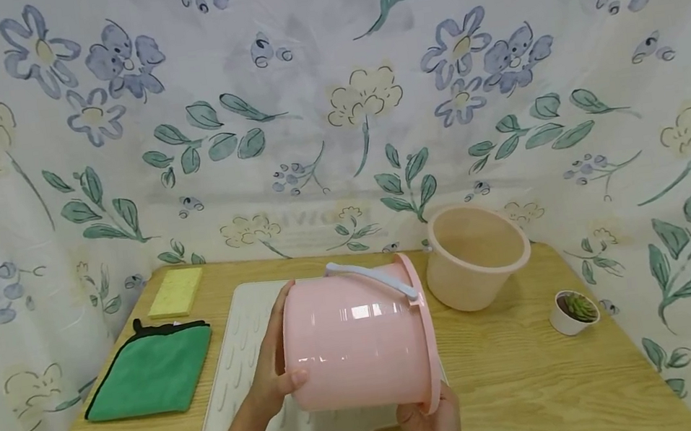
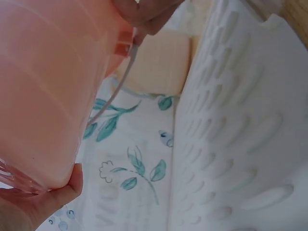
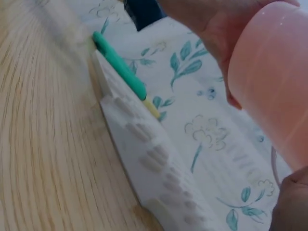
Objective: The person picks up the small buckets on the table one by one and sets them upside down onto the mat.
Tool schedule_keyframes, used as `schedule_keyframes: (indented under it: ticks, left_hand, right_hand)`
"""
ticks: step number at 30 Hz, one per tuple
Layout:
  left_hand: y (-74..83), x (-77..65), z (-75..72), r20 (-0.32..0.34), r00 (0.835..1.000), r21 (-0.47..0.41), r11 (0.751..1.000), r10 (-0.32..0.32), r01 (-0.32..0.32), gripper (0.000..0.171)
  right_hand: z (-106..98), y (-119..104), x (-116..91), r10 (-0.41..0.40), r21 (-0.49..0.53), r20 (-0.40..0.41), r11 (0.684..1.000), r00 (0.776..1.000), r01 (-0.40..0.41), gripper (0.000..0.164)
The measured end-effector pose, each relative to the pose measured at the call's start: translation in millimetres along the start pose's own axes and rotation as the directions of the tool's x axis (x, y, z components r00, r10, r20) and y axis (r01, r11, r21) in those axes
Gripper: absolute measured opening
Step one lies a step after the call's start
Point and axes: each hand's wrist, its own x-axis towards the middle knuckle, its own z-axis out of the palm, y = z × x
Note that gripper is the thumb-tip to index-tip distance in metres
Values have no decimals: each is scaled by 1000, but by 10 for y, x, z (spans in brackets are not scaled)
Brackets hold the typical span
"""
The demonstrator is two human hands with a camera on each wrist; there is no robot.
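Flowered sheeting (image 1: 304,152) backed the desk (image 1: 525,381). Above the white mat (image 1: 241,349), left hand (image 1: 274,370) and right hand (image 1: 434,424) clamped fingers around the sideways pink bucket (image 1: 356,345). Supporting both ends evenly looked wisest.

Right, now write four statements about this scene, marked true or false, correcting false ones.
1. The left hand and right hand both hold the glossy pink plastic bucket. True.
2. The bucket stands upright. False: it is tipped onto its side.
3. The small white potted succulent sits right of the round beige plastic tub. True.
4. The black-edged green cloth lies on the ridged white board. False: the cloth lies left of the board.
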Motion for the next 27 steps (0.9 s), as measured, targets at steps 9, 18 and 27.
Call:
schedule_keyframes:
  ticks: [9,18,27]
  left_hand:
    - [79,-6,29,-74,990,258,961,122,-100,105]
    - [261,-9,72,-176,973,625,780,151,-8,131]
    - [335,-29,133,-176,965,830,557,193,40,132]
  right_hand:
    - [-5,-164,12,93,-370,-145,918,985,-141,51]
    - [85,-408,109,21,-607,-319,763,948,-221,39]
    - [201,-537,180,-134,-757,-323,631,937,-171,36]
